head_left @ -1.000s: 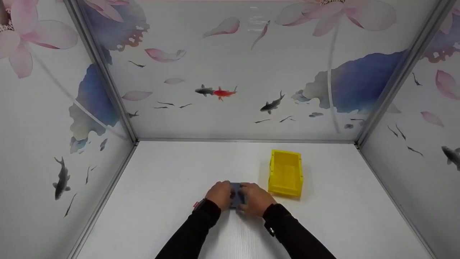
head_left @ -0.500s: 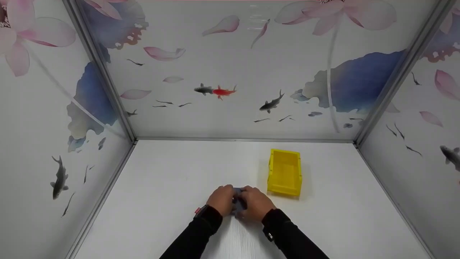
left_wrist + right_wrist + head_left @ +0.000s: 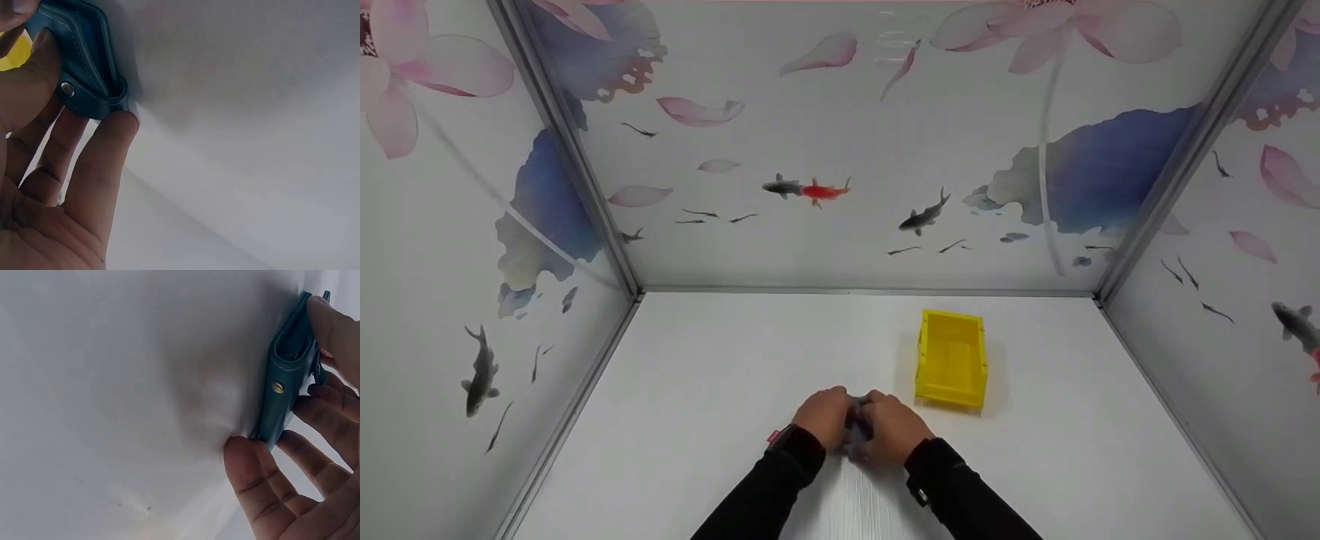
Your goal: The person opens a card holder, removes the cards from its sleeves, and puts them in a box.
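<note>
A small teal leather wallet [image 3: 84, 53] with stitched edges is held between both hands, just above or on the white table. In the head view only a narrow strip of the wallet [image 3: 856, 433] shows between them. My left hand [image 3: 821, 418] grips one end, its thumb on the wallet's face near a strap with a silver snap [image 3: 67, 89]. From the other side my right hand [image 3: 895, 429] pinches it, thumb on the upper part and fingers around the lower edge. The right wrist view shows the wallet folded, with a brass stud [image 3: 278, 387] on its side and a loose-looking strap end.
A yellow plastic bin [image 3: 951, 358] stands on the white table [image 3: 720, 375], behind and to the right of the hands. White panels [image 3: 810, 255] printed with flowers and fish wall the table at the back and both sides.
Both hands have come closer together and slightly toward the person. The wallet, which showed a wider face between them, now shows as a narrower strip. The bin has stayed put.
</note>
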`<state>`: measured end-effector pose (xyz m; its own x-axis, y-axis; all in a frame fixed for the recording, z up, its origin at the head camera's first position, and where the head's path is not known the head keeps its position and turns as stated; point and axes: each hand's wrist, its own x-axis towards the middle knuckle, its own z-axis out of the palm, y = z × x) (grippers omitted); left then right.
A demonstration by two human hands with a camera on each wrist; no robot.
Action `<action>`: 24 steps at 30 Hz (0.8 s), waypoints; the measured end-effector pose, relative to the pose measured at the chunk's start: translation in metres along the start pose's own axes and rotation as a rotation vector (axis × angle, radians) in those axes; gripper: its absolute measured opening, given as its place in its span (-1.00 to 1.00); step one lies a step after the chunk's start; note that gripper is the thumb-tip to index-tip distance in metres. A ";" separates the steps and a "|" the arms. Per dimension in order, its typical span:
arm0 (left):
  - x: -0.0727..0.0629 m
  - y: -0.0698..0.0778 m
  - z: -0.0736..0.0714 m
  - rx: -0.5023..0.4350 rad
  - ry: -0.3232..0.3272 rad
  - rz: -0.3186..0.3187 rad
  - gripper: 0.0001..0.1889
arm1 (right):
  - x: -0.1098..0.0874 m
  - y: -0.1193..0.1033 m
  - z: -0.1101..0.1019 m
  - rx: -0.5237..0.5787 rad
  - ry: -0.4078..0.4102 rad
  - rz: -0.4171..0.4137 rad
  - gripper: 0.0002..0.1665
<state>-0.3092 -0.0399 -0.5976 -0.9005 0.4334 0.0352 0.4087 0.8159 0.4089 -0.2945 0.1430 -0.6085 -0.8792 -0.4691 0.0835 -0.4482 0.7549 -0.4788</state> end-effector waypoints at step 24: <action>0.002 0.002 0.000 -0.146 0.052 0.016 -0.66 | -0.003 0.002 0.000 -0.028 0.017 -0.017 -0.43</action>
<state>-0.3105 -0.0369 -0.5964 -0.9021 0.4224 0.0884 0.4006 0.7434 0.5356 -0.2927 0.1458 -0.6092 -0.8738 -0.4743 0.1069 -0.4676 0.7595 -0.4523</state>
